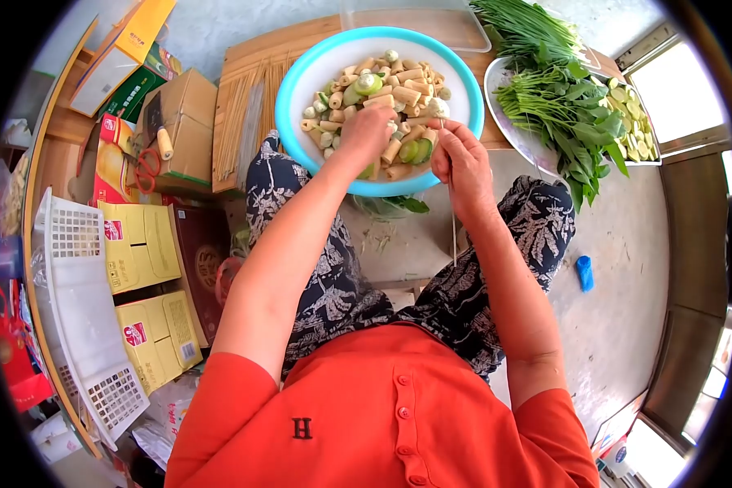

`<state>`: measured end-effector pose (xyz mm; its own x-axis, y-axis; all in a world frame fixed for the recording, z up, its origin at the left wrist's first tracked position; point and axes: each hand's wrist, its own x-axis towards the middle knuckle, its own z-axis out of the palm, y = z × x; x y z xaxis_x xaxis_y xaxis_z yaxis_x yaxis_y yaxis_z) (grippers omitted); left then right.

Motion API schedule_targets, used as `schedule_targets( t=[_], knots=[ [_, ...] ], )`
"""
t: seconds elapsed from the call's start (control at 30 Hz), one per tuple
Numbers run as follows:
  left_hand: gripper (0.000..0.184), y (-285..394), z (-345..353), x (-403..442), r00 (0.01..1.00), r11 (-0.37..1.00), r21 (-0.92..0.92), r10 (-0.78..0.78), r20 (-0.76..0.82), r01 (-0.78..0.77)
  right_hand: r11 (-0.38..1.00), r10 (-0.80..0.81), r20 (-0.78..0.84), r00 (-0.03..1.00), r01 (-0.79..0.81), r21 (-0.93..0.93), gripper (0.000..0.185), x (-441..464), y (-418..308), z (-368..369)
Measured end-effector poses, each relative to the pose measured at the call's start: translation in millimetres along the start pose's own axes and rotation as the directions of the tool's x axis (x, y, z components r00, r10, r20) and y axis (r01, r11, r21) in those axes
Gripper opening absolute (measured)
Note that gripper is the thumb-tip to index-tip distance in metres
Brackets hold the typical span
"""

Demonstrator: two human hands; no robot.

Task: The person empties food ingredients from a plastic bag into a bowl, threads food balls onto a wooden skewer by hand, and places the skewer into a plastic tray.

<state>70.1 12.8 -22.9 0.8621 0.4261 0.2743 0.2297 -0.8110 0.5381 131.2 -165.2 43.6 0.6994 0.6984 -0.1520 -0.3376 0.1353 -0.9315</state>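
A white basin with a turquoise rim point(287, 85) stands in front of me, filled with short tan tube-shaped pieces point(417, 86), pale round balls and cut green vegetable pieces point(368, 84). My right hand point(466, 167) is closed around a thin wooden skewer point(454, 232) at the basin's right side. The skewer points down toward my lap, and a whitish piece point(437, 107) sits at its upper end. My left hand point(366, 137) reaches over the basin with its fingers bent down among the pieces. Its fingertips are mostly hidden, so whatever they pinch cannot be made out.
Bare skewers point(248, 106) lie left of the basin on a wooden board point(313, 37). Leafy greens on a plate point(516, 138) and a tray of sliced vegetables point(636, 122) are at right. Scissors point(146, 169), cartons point(142, 248) and a white plastic basket point(77, 285) stand left.
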Motion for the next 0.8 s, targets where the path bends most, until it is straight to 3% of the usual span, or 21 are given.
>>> schedule_targets(
  t=[0.1, 0.2, 0.37, 0.4, 0.43, 0.47, 0.53, 0.57, 0.6, 0.67, 0.8],
  knots=[
    [0.024, 2, 8, -2, 0.992, 0.975, 0.213, 0.036, 0.122, -0.062, 0.999, 0.0, 0.026, 1.0, 0.002, -0.051, 0.023, -5, -2, 2],
    [0.02, 1, 11, -2, 0.994, 0.963, 0.267, 0.003, 0.113, -0.033, 0.993, 0.004, 0.05, 0.999, 0.002, -0.122, 0.021, -9, -3, -1],
    [0.02, 7, 0, 2, 0.998, 0.993, 0.108, -0.05, 0.038, 0.046, 0.985, 0.019, 0.085, 0.996, -0.004, -0.174, 0.02, -14, -6, -2],
    [0.019, 10, -7, 6, 0.959, 0.922, -0.274, -0.239, 0.15, 0.273, 0.981, 0.013, 0.094, 0.995, 0.006, -0.194, 0.02, -15, -6, -2],
    [0.019, 12, -13, 9, 0.877, 0.662, -0.576, -0.357, 0.321, 0.48, 0.981, 0.01, 0.094, 0.996, 0.008, -0.192, 0.02, -16, -8, -2],
    [0.019, 11, -16, 9, 0.878, 0.664, -0.575, -0.356, 0.32, 0.479, 0.981, 0.016, 0.092, 0.996, 0.002, -0.193, 0.02, -18, -8, -2],
    [0.02, 6, -24, 4, 0.854, 0.118, -0.884, -0.345, 0.39, 0.452, 0.981, 0.024, 0.102, 0.994, -0.004, -0.192, 0.02, -20, -8, 1],
    [0.022, -1, -26, 4, 0.866, -0.015, -0.909, -0.295, 0.403, 0.418, 0.976, 0.035, 0.098, 0.995, -0.013, -0.215, 0.02, -20, -9, 2],
    [0.022, -1, -30, 4, 0.868, -0.01, -0.911, -0.299, 0.396, 0.412, 0.971, 0.043, 0.093, 0.995, -0.02, -0.238, 0.021, -20, -9, 3],
    [0.022, 0, -35, 4, 0.892, -0.21, -0.93, -0.283, 0.352, 0.301, 0.975, 0.035, 0.106, 0.994, -0.01, -0.221, 0.021, -20, -6, 5],
    [0.019, 8, -42, 2, 0.912, -0.308, -0.925, -0.269, 0.309, 0.222, 0.979, 0.015, 0.128, 0.992, 0.011, -0.205, 0.02, -18, -1, 6]
  ],
)
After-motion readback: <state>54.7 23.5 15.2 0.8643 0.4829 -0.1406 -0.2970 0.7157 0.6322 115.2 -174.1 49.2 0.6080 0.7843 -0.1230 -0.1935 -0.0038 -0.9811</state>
